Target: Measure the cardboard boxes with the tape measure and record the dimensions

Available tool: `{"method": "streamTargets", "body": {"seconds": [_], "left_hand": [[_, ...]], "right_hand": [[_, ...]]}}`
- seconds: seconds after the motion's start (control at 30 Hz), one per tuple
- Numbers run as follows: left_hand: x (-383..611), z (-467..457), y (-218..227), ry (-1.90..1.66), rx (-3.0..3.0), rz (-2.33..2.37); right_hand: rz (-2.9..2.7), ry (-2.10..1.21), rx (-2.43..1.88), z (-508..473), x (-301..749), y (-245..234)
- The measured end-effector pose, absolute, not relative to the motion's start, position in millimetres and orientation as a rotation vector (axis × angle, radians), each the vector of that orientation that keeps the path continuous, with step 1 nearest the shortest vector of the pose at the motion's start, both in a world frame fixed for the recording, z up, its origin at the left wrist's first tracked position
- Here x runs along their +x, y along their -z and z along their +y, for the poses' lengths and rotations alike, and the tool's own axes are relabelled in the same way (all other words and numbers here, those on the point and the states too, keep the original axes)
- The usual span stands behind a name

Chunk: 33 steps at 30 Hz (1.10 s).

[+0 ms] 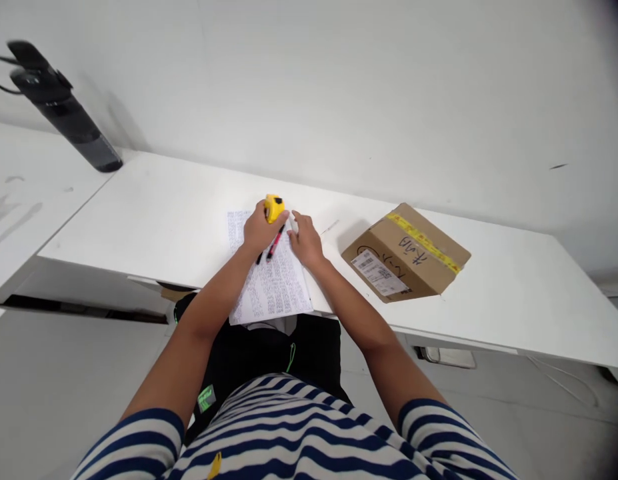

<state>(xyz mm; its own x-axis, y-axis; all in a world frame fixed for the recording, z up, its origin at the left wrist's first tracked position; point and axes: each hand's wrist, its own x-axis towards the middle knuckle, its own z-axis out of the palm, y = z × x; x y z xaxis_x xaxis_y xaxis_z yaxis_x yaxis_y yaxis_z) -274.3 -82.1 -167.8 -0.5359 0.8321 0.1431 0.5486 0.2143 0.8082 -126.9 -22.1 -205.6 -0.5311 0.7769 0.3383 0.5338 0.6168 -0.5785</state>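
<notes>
My left hand (259, 230) is closed around a yellow tape measure (275, 209) with a black patch, held over the upper part of a sheet of paper (283, 293) covered in rows of handwriting. Just right of it, my right hand (306, 241) rests at the paper's right edge, thumb and forefinger apart, with nothing visible between them. Between both hands a red and black pen (274, 245) lies slanted on the paper. A small black tip (259, 258) shows beside my left wrist; the rest of it is hidden. The paper's lower edge overhangs the front of the table.
On the white table (169, 207), a taped cardboard box (413, 253) with a label and black writing sits close to my right forearm. A tall dark device (69, 110) with a cable stands at the back left. The white wall (339, 87) rises behind the table.
</notes>
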Motion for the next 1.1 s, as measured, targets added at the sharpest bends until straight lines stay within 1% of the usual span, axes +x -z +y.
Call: {"method": "streamTargets", "body": {"seconds": [0.1, 0.23, 0.3, 0.4, 0.53, 0.63, 0.7, 0.8, 0.9, 1.0, 1.1], "left_hand": [[-285.4, -84.6, 162.7, -1.479, 1.161, 2.183], [-290.0, -91.5, 143.5, -1.562, 1.207, 2.152], [-276.7, -98.9, 129.5, -1.642, 1.297, 2.047], [-243.1, -119.3, 105.8, -1.703, 1.38, 1.714], [-208.5, -150.2, 69.2, -1.411, 1.359, 1.383], [-198.1, -156.4, 46.0, -1.144, 1.467, 1.344], [-192.2, -149.5, 38.5, -1.005, 1.473, 1.301], [-176.8, -131.0, 39.9, -0.785, 1.381, 1.114], [-151.4, -118.3, 46.5, -0.565, 1.37, 1.018], [-122.4, -116.7, 51.2, -0.482, 1.39, 1.042], [-102.5, -116.5, 54.0, -0.466, 1.394, 1.054]], "right_hand": [[-2.266, -0.645, -1.047, -23.4, -130.2, 203.4], [-2.307, -0.612, -0.943, -25.1, -136.7, 198.0], [-2.29, -0.58, -0.79, -22.9, -138.8, 190.8], [-2.151, -0.513, -0.586, -24.0, -131.2, 176.0], [-1.851, -0.445, -0.521, -54.5, -92.5, 164.3], [-1.657, -0.481, -0.441, -92.5, -47.2, 163.9], [-1.583, -0.55, -0.516, -116.5, -14.3, 161.4], [-1.599, -0.761, -0.737, -140.9, 34.9, 148.9], [-1.617, -0.973, -0.835, -150.6, 79.5, 132.6], [-1.628, -0.986, -0.913, -154.8, 115.3, 124.0], [-1.534, -0.961, -0.98, -158.4, 144.7, 127.3]]}}
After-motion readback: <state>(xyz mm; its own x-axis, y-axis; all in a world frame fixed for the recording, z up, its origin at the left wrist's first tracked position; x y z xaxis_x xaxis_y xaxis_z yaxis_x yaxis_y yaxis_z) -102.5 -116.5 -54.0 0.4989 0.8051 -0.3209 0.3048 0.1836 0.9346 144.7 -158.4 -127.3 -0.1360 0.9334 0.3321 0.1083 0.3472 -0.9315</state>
